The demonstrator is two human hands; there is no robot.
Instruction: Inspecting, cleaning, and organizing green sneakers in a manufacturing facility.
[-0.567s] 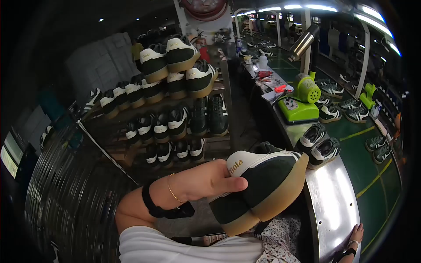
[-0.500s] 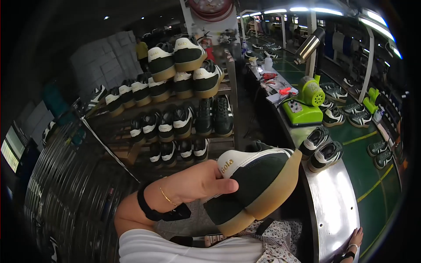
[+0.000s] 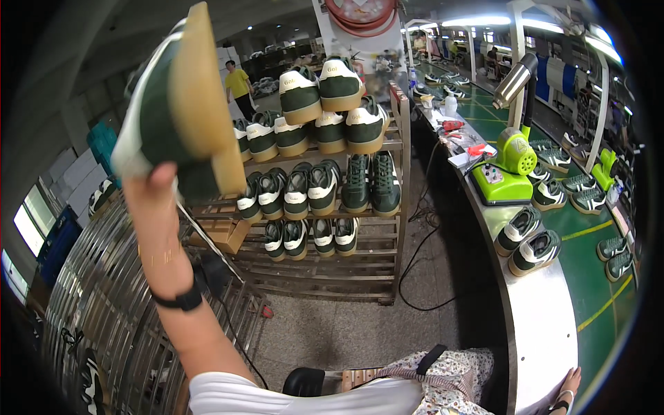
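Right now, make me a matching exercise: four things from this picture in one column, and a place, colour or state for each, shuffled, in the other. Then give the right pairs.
Column one
1. Left hand
2. Right hand
3. Machine with the round vent
4. Rack

Column two
A. Bright green
B. At the edge of the metal bench, holding no shoe
C. Loaded with rows of shoes
D. Raised, gripping dark green and white footwear with pale brown soles

Pairs: 1-D; 2-B; 3-A; 4-C
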